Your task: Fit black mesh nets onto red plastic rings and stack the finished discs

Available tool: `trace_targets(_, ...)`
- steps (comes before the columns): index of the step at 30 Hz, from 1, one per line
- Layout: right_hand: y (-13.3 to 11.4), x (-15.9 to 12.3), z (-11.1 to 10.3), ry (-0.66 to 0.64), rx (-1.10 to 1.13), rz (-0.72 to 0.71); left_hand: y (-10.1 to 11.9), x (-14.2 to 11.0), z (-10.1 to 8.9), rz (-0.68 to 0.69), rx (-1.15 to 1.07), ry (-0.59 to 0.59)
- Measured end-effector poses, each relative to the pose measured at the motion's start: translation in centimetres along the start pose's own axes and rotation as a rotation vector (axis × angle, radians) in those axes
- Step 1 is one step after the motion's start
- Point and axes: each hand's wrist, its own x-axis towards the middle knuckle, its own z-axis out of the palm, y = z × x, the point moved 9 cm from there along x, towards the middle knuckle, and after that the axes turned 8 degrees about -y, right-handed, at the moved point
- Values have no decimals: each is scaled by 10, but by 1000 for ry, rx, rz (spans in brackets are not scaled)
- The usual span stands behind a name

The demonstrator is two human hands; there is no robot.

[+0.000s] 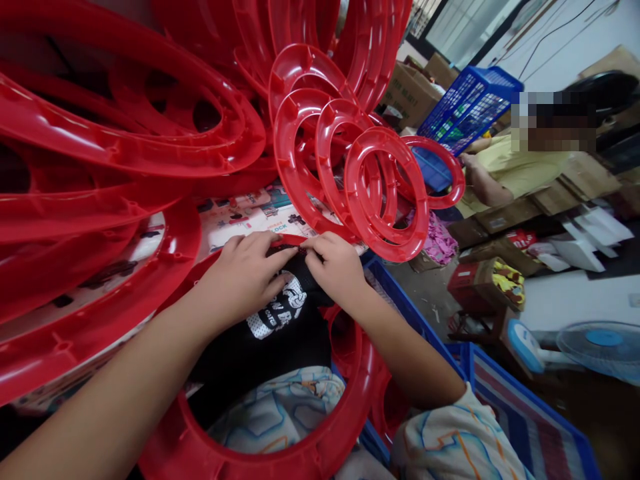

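A black printed cloth (310, 327) with white lettering and a logo lies across a large red plastic ring (345, 427) near my lap. My left hand (245, 280) is at the cloth's far edge, with its thumb and fingers gripping it against the ring's rim. Right beside it, my right hand (335, 267) pinches the same edge, its fingertips almost meeting those of the left. Part of the rim and the far edge of the cloth are hidden under my fingers.
Stacked large red rings (125, 147) crowd the left, and smaller red rings (385, 193) lean ahead. Blue crates (525, 413) stand at the right. Farther off are a blue basket (470, 107), a person in a yellow shirt (520, 167), cardboard boxes and a fan (600, 340).
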Motion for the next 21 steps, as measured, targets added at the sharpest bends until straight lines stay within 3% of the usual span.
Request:
trace_targets(7, 2, 0, 6, 0, -58, -18, -1, 0, 1, 3, -1, 9)
trace_targets(16, -7, -6, 12, -73, -328, -38, 1, 0, 0, 5, 31, 27)
trace_targets(21, 1, -7, 3, -108, -70, 39, 2, 0, 1, -10, 57, 8)
